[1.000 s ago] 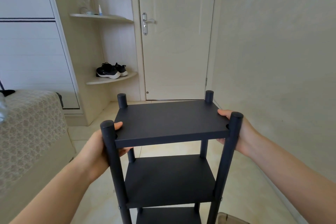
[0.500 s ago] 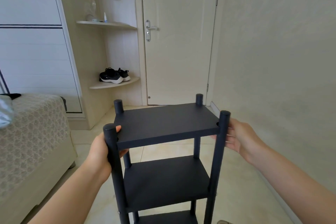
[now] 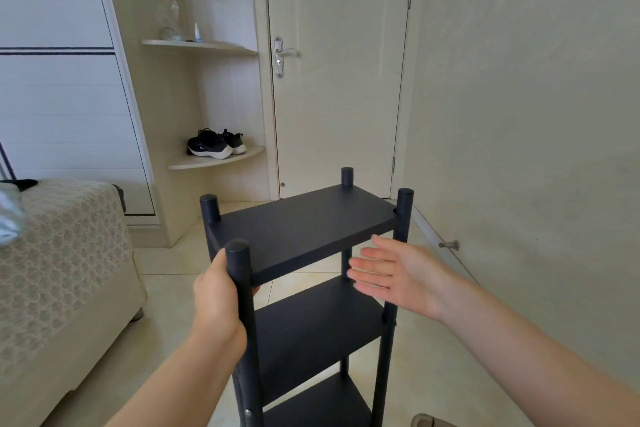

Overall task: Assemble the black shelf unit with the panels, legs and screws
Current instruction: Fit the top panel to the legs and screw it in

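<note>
Black shelf unit stands upright on the tiled floor before me. My left hand grips its near-left leg under the top panel. My right hand is spread flat, holding nothing, just beside the panel's front edge.

— Where is the camera?
— On the person's head. It is the only view.
— Which way does it look?
— Forward and down a bit. The shelf is very near, low in the middle. The door is far back, straight ahead.
</note>
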